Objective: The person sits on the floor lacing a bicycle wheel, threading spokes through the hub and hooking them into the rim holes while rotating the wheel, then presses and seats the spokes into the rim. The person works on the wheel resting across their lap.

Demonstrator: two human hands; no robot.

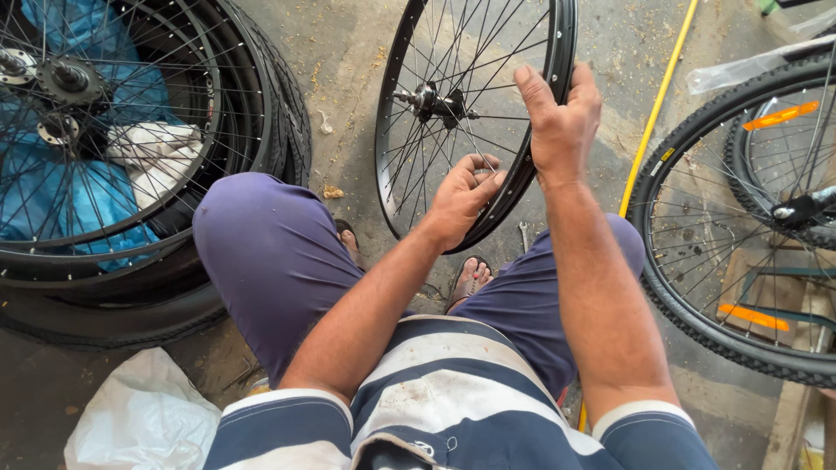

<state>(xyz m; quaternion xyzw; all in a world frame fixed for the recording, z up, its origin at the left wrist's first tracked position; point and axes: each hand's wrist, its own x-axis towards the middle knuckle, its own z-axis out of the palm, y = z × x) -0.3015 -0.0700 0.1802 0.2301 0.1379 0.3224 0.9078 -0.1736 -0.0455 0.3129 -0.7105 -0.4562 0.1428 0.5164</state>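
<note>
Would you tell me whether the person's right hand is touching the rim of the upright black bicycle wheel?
Touching. The head view shows the right hand gripping the black wheel rim, fingers curled over its edge, with no gap visible between them.

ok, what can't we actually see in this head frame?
- Left hand: fingertips curl among the spokes of the bare wheel; whatever they pinch is hidden.
- Right hand: palm side is turned away, so its contact with the rim is unseen.
- Bare wheel: top cut off by the frame edge.
- Tyred wheel: cut off at the right edge.
- Stacked wheels: cut off at the left edge.
</note>
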